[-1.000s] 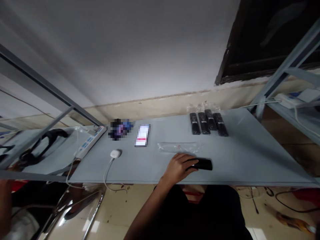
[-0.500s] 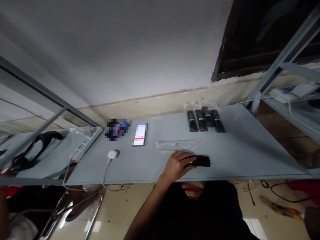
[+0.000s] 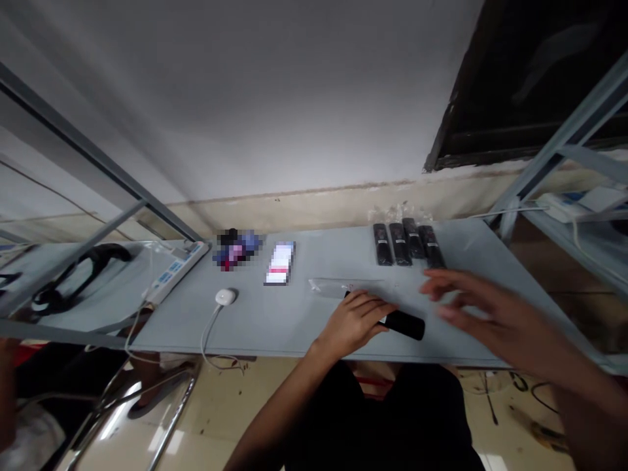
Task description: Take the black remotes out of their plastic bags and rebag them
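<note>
My left hand [image 3: 357,319] rests on the grey table [image 3: 294,314] with its fingers wrapped round one end of a black remote control [image 3: 403,323]. My right hand [image 3: 483,313] hovers above the table to the right of the remote, fingers spread and blurred by motion, holding nothing. An empty clear plastic bag [image 3: 346,288] lies flat just behind my left hand. Several black remotes in clear bags [image 3: 405,243] are lined up at the back of the table.
A phone with a lit screen [image 3: 280,263] and a blurred-out object [image 3: 237,248] lie at the back left. A white puck with a cable [image 3: 226,297] sits near a power strip [image 3: 175,273]. Metal shelf frames stand at both sides. My dark trousers show below the table edge.
My right hand has come into view from the right and now hovers over the table. My left hand has kept its hold on the remote, which has tilted slightly.
</note>
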Motion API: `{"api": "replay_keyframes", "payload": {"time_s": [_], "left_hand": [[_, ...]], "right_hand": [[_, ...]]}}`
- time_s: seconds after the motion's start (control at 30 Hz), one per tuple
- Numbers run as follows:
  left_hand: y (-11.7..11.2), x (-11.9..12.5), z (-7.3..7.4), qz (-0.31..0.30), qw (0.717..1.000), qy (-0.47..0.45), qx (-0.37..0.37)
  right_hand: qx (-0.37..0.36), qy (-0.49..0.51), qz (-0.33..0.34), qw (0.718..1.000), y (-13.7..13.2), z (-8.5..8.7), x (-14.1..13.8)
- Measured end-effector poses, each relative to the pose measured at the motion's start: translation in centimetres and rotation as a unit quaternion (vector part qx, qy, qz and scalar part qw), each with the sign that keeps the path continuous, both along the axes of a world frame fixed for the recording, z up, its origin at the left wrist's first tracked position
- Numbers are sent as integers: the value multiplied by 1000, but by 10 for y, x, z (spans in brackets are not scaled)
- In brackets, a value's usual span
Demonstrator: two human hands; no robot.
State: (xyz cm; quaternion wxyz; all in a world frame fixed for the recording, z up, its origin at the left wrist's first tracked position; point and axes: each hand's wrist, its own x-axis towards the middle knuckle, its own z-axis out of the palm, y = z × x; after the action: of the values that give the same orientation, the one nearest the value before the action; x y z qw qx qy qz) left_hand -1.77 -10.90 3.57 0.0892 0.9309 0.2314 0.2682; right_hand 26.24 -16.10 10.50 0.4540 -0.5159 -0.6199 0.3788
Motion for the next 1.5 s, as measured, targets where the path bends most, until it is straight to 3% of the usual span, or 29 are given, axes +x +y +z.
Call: {"api": "replay_keyframes", "payload": {"time_s": [0.13, 0.2, 0.3, 0.4, 0.53, 0.73, 0.87, 1.0, 1.2, 1.4, 1.5], "left_hand": [[8, 14, 17, -31, 998, -2, 57], [12, 19, 18, -32, 997, -5, 77], [18, 22, 14, 6, 997, -27, 78], [26, 20, 7, 48, 997, -38, 38], [42, 18, -4, 70, 995, 62, -39], [59, 17, -9, 75, 979, 161, -103], [62, 13, -4, 70, 985, 133, -87], [59, 9, 4, 54, 988, 101, -99], [52, 9, 9, 37, 988, 84, -122], [47, 13, 9, 43, 988, 78, -125], [42, 18, 10, 80, 986, 78, -127]], "right_hand": [[-114, 2, 158, 981, 20, -32, -27], [-122, 48, 167, 977, 27, -54, -33], [-109, 93, 85, 986, 30, -80, -27], [-123, 148, -24, 981, 29, -96, -14], [-124, 209, -115, 963, 29, -107, -8], [-122, 257, -169, 944, 34, -111, -17], [-90, 233, -188, 950, 38, -106, -20], [-57, 249, -235, 938, 44, -103, -20], [-31, 247, -226, 942, 49, -96, -22], [-30, 250, -255, 934, 49, -93, -32], [-22, 248, -260, 933, 46, -94, -41]]}}
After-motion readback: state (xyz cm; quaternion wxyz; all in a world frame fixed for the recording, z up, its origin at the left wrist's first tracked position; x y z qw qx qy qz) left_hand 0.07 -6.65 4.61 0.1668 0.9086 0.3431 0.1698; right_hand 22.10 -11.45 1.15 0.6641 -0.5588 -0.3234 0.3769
